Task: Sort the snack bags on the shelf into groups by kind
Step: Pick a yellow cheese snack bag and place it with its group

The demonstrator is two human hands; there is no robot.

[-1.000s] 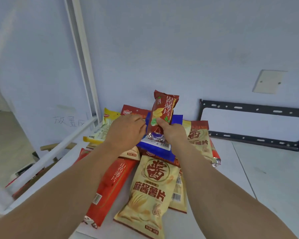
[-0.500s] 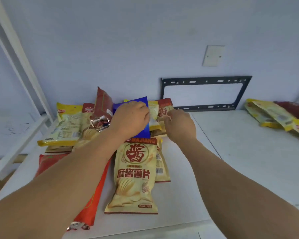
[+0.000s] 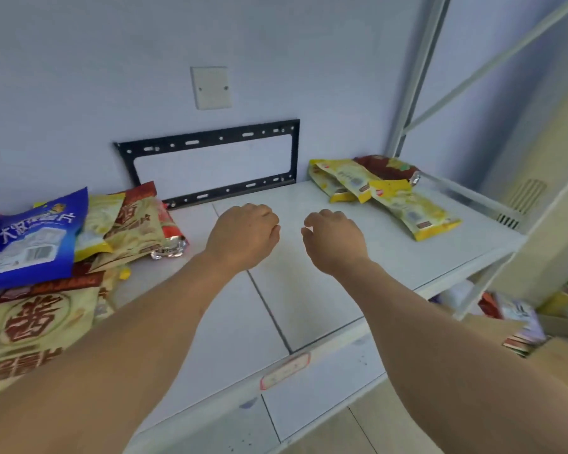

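A heap of snack bags lies at the left end of the white shelf (image 3: 309,290): a blue bag (image 3: 33,244) on top, beige bags with a red round mark (image 3: 36,326) below, and more beige and red bags (image 3: 138,227) behind. Yellow bags (image 3: 410,208) and a dark red bag (image 3: 387,167) lie at the far right end. My left hand (image 3: 243,235) and my right hand (image 3: 335,239) hover side by side over the bare middle of the shelf. Both have loosely curled fingers and hold nothing.
A black metal bracket (image 3: 210,142) is fixed to the wall behind the shelf, under a white cover plate (image 3: 210,87). White shelf posts (image 3: 417,73) rise at the right. More packets and a cardboard box (image 3: 532,332) sit lower right, below the shelf.
My left hand has let go of the blue and dark red bags, and both hands have moved right, off the pile, to the bare middle of the shelf. The view has swung right.
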